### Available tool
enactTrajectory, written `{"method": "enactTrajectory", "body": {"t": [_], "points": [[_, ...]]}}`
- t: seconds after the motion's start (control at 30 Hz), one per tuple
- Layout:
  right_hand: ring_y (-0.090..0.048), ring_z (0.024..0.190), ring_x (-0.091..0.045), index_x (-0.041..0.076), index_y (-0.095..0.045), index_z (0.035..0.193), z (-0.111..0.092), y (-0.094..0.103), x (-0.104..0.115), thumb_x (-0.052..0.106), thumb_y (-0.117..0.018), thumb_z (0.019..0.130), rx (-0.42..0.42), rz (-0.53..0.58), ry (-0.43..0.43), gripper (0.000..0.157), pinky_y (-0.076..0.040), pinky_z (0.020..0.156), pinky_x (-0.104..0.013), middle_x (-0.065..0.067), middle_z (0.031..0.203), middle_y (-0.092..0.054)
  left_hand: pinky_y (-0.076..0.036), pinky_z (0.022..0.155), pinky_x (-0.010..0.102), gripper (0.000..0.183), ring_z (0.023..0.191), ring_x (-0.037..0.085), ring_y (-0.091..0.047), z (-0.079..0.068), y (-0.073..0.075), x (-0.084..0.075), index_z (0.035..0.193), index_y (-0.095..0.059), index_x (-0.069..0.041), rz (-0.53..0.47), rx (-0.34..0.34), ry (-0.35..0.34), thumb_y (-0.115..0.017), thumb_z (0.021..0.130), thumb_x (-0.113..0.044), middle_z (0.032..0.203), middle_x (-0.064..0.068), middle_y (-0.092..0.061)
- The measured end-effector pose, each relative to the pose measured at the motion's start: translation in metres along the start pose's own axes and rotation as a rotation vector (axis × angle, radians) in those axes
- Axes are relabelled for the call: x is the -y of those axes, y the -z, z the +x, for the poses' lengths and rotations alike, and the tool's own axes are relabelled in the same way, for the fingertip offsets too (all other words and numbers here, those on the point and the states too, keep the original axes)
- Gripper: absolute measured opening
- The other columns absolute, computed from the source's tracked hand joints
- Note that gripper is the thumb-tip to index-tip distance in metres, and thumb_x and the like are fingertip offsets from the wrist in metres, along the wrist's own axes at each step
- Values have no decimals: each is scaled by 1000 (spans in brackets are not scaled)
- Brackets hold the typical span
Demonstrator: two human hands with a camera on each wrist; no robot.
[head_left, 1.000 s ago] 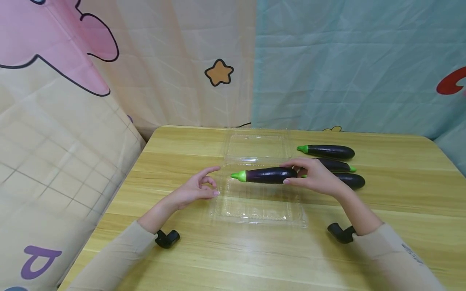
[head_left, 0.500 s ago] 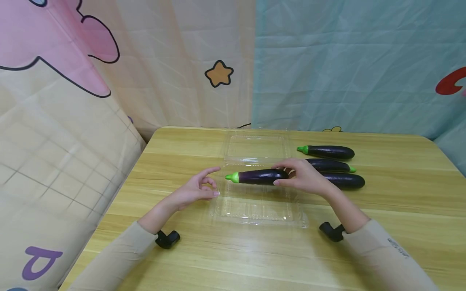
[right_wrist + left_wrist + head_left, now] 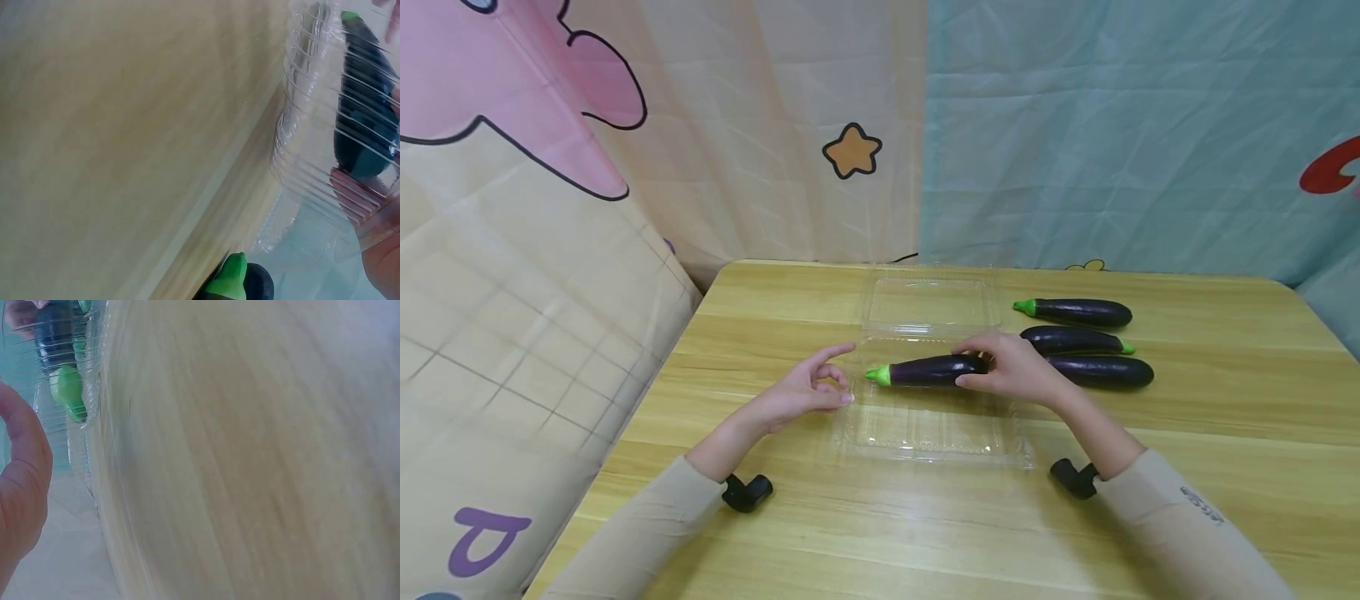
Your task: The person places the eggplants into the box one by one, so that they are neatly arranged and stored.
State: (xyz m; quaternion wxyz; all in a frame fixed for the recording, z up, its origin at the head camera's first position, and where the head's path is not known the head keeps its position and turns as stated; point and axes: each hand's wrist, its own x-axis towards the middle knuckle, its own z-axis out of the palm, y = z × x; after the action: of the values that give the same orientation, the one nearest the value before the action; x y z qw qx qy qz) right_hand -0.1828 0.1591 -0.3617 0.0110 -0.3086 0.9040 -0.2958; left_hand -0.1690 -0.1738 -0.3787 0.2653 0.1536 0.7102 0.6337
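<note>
My right hand (image 3: 1018, 367) grips the blunt end of a dark purple eggplant (image 3: 925, 372), its green stem pointing left. The eggplant lies crosswise within the base of a clear plastic clamshell container (image 3: 925, 456); through the container's ribbed wall it also shows in the right wrist view as an eggplant (image 3: 362, 106). At the container's left side is my left hand (image 3: 808, 385), index finger stretched out, thumb tip right at the rim and the other fingers bent, holding nothing. In the left wrist view, the green stem (image 3: 67, 390) appears behind clear plastic.
Three more eggplants lie right of the container: a back one (image 3: 1081, 312), a middle one (image 3: 1071, 339) and a front one (image 3: 1105, 372), partly behind my right hand. The container's lid (image 3: 931, 302) is folded open toward the back of the wooden table (image 3: 910, 533). Printed curtains (image 3: 1075, 150) hang behind.
My right hand has moved left and slightly down, bringing the eggplant lower into the container. My left hand has stayed at the container's left rim.
</note>
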Motion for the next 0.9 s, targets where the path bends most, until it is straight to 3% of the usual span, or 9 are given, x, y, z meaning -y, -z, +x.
{"method": "enactTrajectory", "body": {"t": [0.4, 0.63, 0.9], "points": [[-56, 72, -15, 6, -65, 109, 2, -8, -1, 23, -74, 80, -18, -186, 46, 36, -48, 62, -33, -11, 104, -65, -50, 69, 25, 79, 70, 10, -57, 1, 0, 1, 148, -21, -12, -1, -1, -2, -64, 84, 2, 97, 6, -49], [-62, 88, -25, 5, -65, 106, 0, -10, 1, 21, -76, 78, -18, -209, 61, 35, -51, 70, -40, -11, 101, -66, -50, 69, 25, 78, 69, 9, -56, 0, 0, 1, 148, -20, -11, -10, 15, -9, -63, 84, 2, 97, 6, -49], [-62, 86, -25, 5, -65, 106, 1, -12, -2, 19, -77, 77, -28, -235, 77, 34, -52, 68, -39, -10, 98, -66, -50, 69, 25, 79, 69, 9, -56, 1, 1, 1, 148, -20, -12, -4, 15, -8, -64, 84, 1, 97, 6, -48]]}}
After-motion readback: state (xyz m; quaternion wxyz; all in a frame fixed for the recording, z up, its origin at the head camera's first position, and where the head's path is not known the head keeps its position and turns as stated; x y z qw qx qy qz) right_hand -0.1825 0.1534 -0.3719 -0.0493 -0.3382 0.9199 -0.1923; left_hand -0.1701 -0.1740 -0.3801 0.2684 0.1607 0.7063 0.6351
